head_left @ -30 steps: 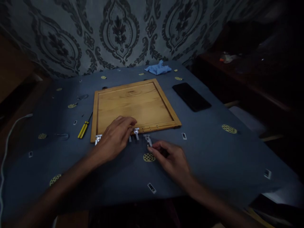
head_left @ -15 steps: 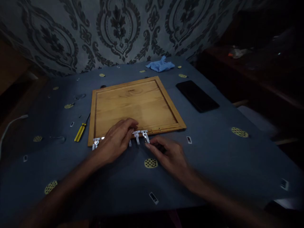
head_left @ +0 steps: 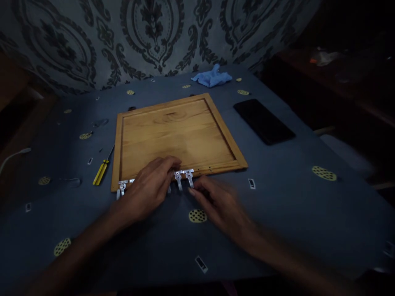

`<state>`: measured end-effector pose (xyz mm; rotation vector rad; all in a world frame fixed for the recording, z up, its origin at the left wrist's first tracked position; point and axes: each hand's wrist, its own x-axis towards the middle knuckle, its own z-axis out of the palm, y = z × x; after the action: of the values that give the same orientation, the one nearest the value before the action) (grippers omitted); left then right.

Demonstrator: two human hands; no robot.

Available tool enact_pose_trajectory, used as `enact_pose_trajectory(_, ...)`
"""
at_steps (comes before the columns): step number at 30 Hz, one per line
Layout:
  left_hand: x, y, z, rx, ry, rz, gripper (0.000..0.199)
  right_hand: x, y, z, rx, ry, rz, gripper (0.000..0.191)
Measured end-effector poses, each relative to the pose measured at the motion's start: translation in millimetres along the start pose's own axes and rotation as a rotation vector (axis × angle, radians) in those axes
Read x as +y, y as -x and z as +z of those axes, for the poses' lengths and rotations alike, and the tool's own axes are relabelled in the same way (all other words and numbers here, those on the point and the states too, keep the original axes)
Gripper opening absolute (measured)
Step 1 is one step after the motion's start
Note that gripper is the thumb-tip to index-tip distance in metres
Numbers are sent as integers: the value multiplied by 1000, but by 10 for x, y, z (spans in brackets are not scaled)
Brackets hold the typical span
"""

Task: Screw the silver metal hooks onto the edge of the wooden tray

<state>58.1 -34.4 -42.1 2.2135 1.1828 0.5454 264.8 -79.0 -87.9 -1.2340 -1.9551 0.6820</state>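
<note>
A wooden framed panel [head_left: 173, 127] lies on the cloth-covered table, with several flat silver metal brackets along its near edge. My left hand [head_left: 151, 185] rests over that edge, fingers together and curled; it covers some brackets, and what its fingertips hold is hidden. Beside these fingertips is one bracket [head_left: 178, 180] with its leg pointing toward me. My right hand [head_left: 224, 203] is closed, thumb and index finger pinching the lower end of the rightmost bracket [head_left: 189, 176]. Another bracket [head_left: 122, 186] sits at the panel's near left corner.
A yellow-handled screwdriver [head_left: 101, 172] lies left of the panel. On the right is a black phone-like slab [head_left: 263, 121]. A crumpled blue cloth [head_left: 211, 76] lies at the back by the patterned wall. A white cable [head_left: 15, 155] shows at far left.
The view has shifted slightly, so the panel and table items appear displaced. Both hands stay at the same brackets, with the right thumb and finger still at the rightmost one.
</note>
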Motion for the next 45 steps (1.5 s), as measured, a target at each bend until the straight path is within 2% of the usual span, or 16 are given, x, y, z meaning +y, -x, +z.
enact_pose_trajectory(5,17,-6,-12,-39,-11,1,29,0,-4,-10,-23,11,24,21)
enact_pose_trajectory(34,9,-9,20,-43,-20,50,33,6,-44,-12,-51,-227,135,21)
enact_pose_trajectory(40,26,-5,14,-33,-7,50,31,35,-16,12,-53,-196,157,22)
enact_pose_trajectory(45,33,-3,27,-22,-2,34,28,38,-16,32,-53,-149,119,21)
